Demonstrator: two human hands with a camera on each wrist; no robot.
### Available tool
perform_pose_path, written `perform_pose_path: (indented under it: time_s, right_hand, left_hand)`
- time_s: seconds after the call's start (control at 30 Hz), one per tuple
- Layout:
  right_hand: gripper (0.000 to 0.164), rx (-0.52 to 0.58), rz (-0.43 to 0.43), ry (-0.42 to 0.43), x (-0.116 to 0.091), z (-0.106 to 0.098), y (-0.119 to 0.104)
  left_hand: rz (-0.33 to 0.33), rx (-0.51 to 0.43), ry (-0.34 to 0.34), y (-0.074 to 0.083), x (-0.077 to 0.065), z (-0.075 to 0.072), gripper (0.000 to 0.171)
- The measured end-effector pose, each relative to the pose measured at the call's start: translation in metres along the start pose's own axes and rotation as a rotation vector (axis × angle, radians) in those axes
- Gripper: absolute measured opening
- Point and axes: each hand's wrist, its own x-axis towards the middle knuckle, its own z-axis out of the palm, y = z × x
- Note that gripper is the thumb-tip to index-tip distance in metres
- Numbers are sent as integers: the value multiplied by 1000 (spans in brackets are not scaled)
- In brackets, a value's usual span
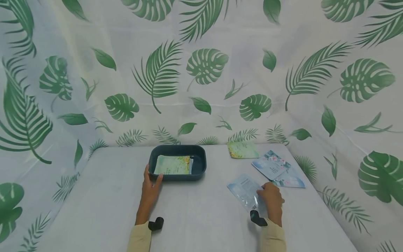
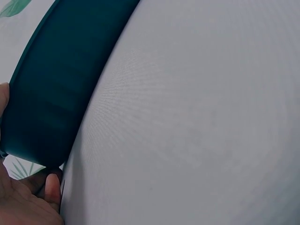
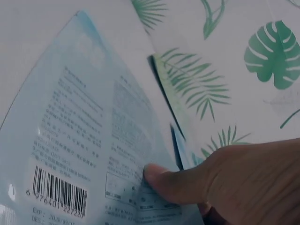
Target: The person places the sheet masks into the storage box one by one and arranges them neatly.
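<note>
My left hand (image 1: 151, 190) holds the near left corner of a dark teal rectangular tub (image 1: 179, 177), thumb on its front wall and fingers round its left end. In the left wrist view the tub's wall (image 2: 56, 79) stands beside the curled fingers. A green-and-yellow sachet (image 1: 172, 165) lies in the tub, with a pale blue edge showing under it. On the right, my right hand (image 1: 273, 198) pinches a light blue sachet (image 1: 244, 189) by its right edge. Printed text and a barcode (image 3: 58, 192) face the right wrist camera; the fingers behind the sachet are mostly hidden.
Two blue floral sachets overlap at the right, one nearer the back (image 1: 270, 164) and one partly beneath it (image 1: 289, 179). Another green-and-yellow sachet (image 1: 242, 149) lies at the table's back edge. Leaf-printed cloth (image 1: 201, 87) walls in the white table (image 1: 201, 217).
</note>
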Motion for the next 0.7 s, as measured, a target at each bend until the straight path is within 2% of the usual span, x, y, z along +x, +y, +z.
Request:
perform_pose_path:
  time_s: [0.23,0.47,0.6,0.7]
  right_hand:
    - [34,152,-77,61,-1,1,3]
    - [35,305,-114,174,-1,-3,-13]
    - [28,361,-183,215,-3,-8,-21]
    - [24,346,-263,212,-5,-11,-23]
  left_hand:
    - [3,2,-12,-4,-1,-2,81]
    - [-15,-3,-17,-4,-4,1,82]
    - [4,-4,-14,-1,-2,1,82]
    - [3,-4,-15,-1,-2,1,81]
